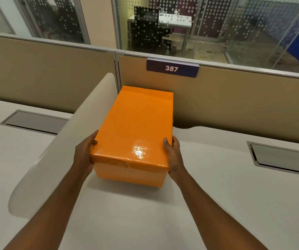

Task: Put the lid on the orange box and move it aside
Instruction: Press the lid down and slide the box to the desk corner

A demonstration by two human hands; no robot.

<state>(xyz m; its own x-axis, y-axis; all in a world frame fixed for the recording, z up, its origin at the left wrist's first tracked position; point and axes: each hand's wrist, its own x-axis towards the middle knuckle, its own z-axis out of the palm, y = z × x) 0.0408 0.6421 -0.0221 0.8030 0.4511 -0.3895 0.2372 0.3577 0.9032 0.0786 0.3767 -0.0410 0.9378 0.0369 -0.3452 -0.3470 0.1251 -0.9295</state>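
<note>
The orange box sits lengthwise on the white desk, its far end near the beige partition. The glossy orange lid lies on top and covers it fully. My left hand clasps the near left side, thumb at the lid's edge. On the near right corner my right hand presses the lid and box, its thumb resting on the lid's top. Both hands hold the box between them.
A curved white divider rises just left of the box. The beige partition with a "387" sign stands behind. Grey cable hatches are set in the desk at the left and right.
</note>
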